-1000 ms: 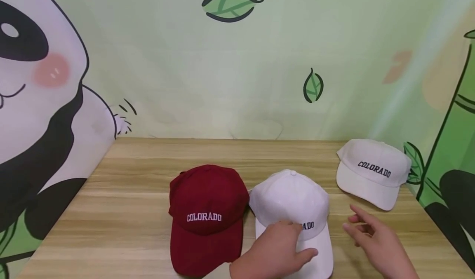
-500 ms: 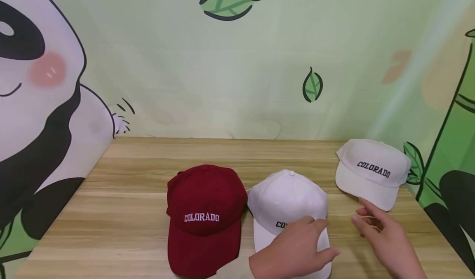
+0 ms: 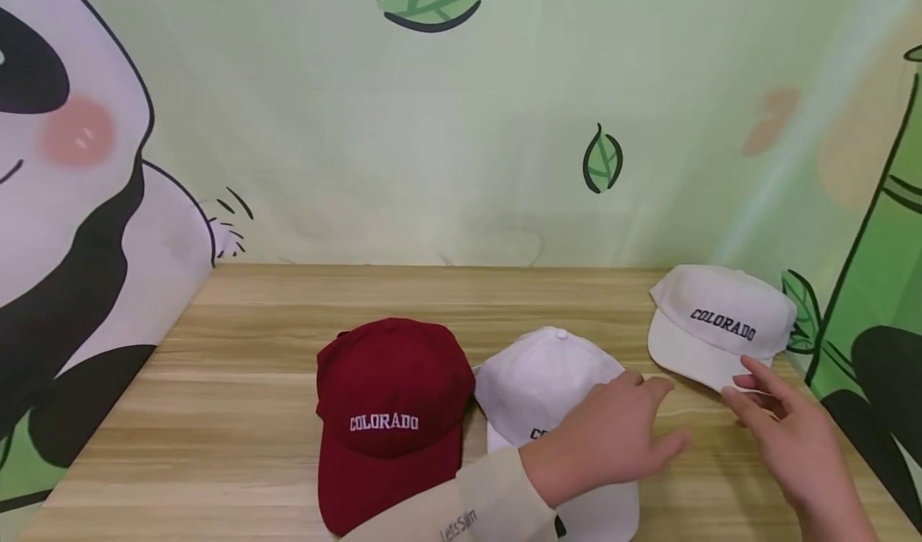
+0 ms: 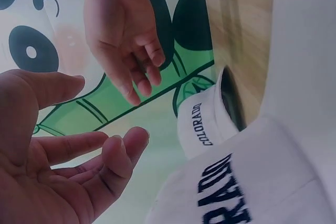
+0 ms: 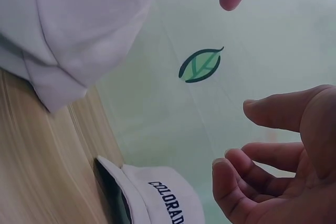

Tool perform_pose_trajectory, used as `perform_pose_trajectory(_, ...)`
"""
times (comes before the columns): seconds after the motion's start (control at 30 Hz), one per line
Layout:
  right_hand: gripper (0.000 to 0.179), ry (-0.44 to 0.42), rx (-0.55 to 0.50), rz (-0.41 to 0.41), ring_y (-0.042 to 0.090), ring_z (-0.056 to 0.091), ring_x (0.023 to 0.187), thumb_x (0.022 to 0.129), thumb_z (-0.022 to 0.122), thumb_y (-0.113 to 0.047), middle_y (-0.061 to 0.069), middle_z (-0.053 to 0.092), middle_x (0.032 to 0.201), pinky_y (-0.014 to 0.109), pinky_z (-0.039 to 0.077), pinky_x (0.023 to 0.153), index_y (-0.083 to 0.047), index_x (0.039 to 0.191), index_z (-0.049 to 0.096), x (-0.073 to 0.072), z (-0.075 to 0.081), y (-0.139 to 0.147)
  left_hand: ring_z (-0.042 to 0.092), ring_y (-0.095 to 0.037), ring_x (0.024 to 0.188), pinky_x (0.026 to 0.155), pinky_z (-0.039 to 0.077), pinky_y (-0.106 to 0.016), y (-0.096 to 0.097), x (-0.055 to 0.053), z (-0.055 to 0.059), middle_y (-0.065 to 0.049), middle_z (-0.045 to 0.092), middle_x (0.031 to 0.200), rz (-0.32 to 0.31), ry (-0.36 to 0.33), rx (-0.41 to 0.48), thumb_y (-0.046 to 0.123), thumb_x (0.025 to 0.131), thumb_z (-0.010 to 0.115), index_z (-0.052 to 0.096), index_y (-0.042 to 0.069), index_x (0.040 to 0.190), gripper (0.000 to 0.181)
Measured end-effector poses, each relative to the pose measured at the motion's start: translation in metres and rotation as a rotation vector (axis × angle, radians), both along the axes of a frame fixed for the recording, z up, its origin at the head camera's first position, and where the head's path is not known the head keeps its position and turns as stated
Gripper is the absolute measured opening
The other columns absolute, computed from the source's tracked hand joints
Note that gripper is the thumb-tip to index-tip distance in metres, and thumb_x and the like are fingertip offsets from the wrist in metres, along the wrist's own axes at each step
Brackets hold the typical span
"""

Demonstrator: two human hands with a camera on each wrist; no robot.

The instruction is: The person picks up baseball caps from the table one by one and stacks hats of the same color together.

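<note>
Three caps marked COLORADO lie on a wooden table [image 3: 274, 326]: a red cap [image 3: 392, 398] on the left, a white cap [image 3: 536, 378] in the middle, a cream cap [image 3: 720, 322] at the back right. My left hand [image 3: 666, 414] hovers over the white cap's right side, fingers relaxed and spread, holding nothing. My right hand [image 3: 749, 390] is open at the cream cap's brim; whether it touches the brim is unclear. In the left wrist view the left hand [image 4: 100, 150] is empty, beside the white cap [image 4: 262, 182] and cream cap [image 4: 202, 121]. The right wrist view shows the right hand [image 5: 247, 145] empty above the cream cap [image 5: 168, 200].
A cartoon backdrop with a panda [image 3: 65, 206], leaves and bamboo [image 3: 879, 270] stands behind and beside the table. Bare wood lies left of the red cap and along the back edge. A cream sleeve [image 3: 461, 506] covers my left forearm.
My left hand has slid from the white cap's front to its right side. My right hand has moved forward to the cream cap's brim. The caps lie where they were.
</note>
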State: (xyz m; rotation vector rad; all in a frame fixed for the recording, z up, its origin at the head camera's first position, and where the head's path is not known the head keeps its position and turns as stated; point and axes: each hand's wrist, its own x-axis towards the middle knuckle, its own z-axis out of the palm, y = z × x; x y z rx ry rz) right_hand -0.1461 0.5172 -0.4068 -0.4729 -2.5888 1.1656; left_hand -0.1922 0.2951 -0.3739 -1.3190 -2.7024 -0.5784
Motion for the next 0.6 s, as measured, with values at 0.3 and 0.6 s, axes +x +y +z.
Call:
perform_pose_trajectory(0.3,0.069,-0.014,-0.012,-0.045,-0.017,0.049,0.079,0.096,0.056,-0.042,0.005,0.057,0.115,0.014,0.051,0.066,-0.004,0.149,0.035,-0.011,0.001,0.013,0.055,-0.004,0.076,0.06,0.041,-0.015,0.021,-0.013,0.014,0.007,0.064,0.09,-0.009,0.029,-0.006,0.047,0.094,0.053,0.06,0.017,0.119,0.039)
perform_pose_trajectory(0.6,0.067,-0.034,-0.057,-0.116,-0.015,0.05,0.072,0.098,0.053,-0.039,0.023,0.05,0.129,0.015,0.051,0.062,-0.004,0.151,0.031,-0.017,-0.007,0.023,0.06,-0.001,0.085,0.068,0.044,-0.014,0.045,-0.03,0.028,0.011,0.068,0.096,-0.004,-0.154,-0.052,0.05,0.094,0.054,0.059,0.022,0.123,0.041)
